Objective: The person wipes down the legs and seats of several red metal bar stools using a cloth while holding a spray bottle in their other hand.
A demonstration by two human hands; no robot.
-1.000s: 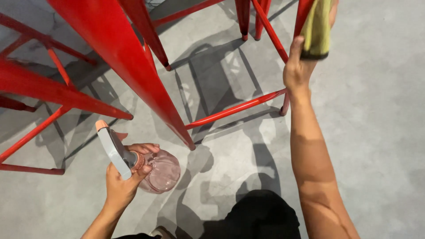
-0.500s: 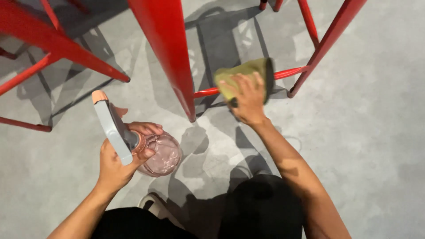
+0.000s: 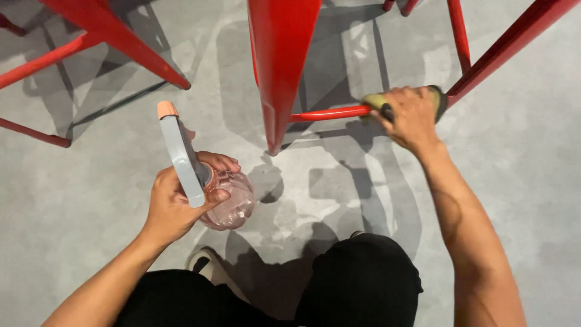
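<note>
Red metal stool crossbar [image 3: 330, 112] mid-wipe: right hand [image 3: 411, 116] clamps yellow-green sponge [image 3: 376, 100] on it; left hand [image 3: 172, 203] grips pink translucent spray bottle [image 3: 227, 200].

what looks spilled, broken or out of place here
Nothing stands out. The left hand holds a pink spray bottle upright, the right hand presses a yellow-green sponge on a red rung. No puddle shows on the grey floor.

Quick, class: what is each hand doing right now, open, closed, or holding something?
Left hand: closed around the pink spray bottle.
Right hand: closed on a yellow-green sponge, pressing it to the red crossbar.
</note>
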